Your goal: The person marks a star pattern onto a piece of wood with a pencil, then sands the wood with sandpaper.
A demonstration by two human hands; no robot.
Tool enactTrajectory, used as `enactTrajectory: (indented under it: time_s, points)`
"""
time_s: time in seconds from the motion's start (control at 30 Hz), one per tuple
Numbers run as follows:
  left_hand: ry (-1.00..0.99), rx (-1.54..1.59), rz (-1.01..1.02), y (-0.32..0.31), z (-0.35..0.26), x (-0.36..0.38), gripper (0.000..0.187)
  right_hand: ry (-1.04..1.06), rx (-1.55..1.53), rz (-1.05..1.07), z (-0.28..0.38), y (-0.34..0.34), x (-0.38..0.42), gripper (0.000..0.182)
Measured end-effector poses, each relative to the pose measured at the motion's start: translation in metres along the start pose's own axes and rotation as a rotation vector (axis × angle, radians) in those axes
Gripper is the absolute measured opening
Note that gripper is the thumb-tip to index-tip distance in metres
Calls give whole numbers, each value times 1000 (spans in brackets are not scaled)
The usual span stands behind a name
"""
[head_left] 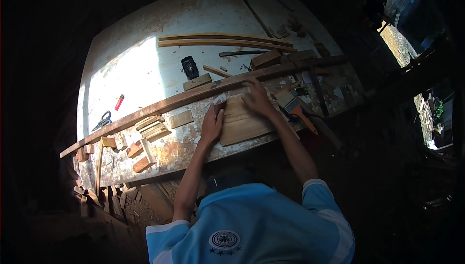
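A flat wooden board (pixel 242 121) lies on the near side of the worktable, between my two hands. My left hand (pixel 212 124) is at the board's left edge, its fingers closed around a small pale flat piece (pixel 220 99) that looks like folded sandpaper; its kind is not certain. Over the board's upper right part rests my right hand (pixel 257 98), fingers apart and nothing seen in them. Its fingertips come close to a long wooden beam (pixel 193 95) that runs across the table just beyond the board.
On the worktable (pixel 131 36) lie small wood blocks (pixel 154 128), scissors (pixel 103 120), a red lighter (pixel 119 102), a black tray-like object (pixel 190 67) and two long strips (pixel 227 40). An orange-handled brush (pixel 301 113) lies right of the board. Wood scraps (pixel 116 206) cover the floor at left.
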State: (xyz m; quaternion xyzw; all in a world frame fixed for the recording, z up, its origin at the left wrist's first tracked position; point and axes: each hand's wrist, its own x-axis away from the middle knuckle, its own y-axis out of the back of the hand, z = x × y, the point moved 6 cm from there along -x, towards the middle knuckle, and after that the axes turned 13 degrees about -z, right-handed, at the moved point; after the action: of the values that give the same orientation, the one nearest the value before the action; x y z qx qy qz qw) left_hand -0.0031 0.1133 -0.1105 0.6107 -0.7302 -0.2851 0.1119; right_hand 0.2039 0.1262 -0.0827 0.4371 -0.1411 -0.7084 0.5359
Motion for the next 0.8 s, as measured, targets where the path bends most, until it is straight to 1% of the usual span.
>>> enactTrajectory:
  time_s: [0.03,0.07,0.1,0.13,0.17,0.2,0.27,0.3,0.4,0.43,0.47,0.53,0.57,0.63,0.73,0.77,0.8]
  points:
    - [148,239,95,9,-8,0,44,-70,-216,-37,13,0,0,60]
    - [253,567,45,17,-17,3,43,-147,-431,-70,21,-1,3,65]
    - [359,897,-8,20,-26,7,43,-415,-957,22,17,-18,8,75]
    - [467,1230,-65,21,-36,12,44,-462,-1239,180,24,-28,17,75]
    - [505,1238,-90,23,-47,12,46,-503,-1519,342,48,-26,24,74]
    - [423,1008,-53,22,-45,10,45,-531,-1795,515,68,-24,30,73]
    - [256,547,8,15,-34,7,45,-725,-1445,490,64,-41,48,68]
    - [231,590,-26,11,-32,9,45,-811,-1266,471,58,-46,55,66]
    - [193,305,-50,6,-8,5,42,-782,-836,243,38,-24,44,45]
    - [42,128,-146,11,-13,4,40,-630,-742,75,39,-4,32,34]
    - [-27,22,-229,8,-9,4,40,-224,-557,-91,52,25,15,32]
    - [-163,-189,-389,-8,3,7,42,-43,36,-77,43,41,11,40]
    - [-126,-260,-328,-20,7,10,45,-3,174,-62,37,30,17,43]
    - [-112,-226,-353,-20,8,9,45,76,454,-36,22,-2,40,49]
    - [-110,-219,-364,-22,10,8,45,275,221,146,58,-24,74,52]
    - [-114,-231,-359,-21,12,10,45,423,218,217,50,-22,77,48]
    - [-95,-253,-349,-20,15,12,45,291,253,168,35,-12,61,47]
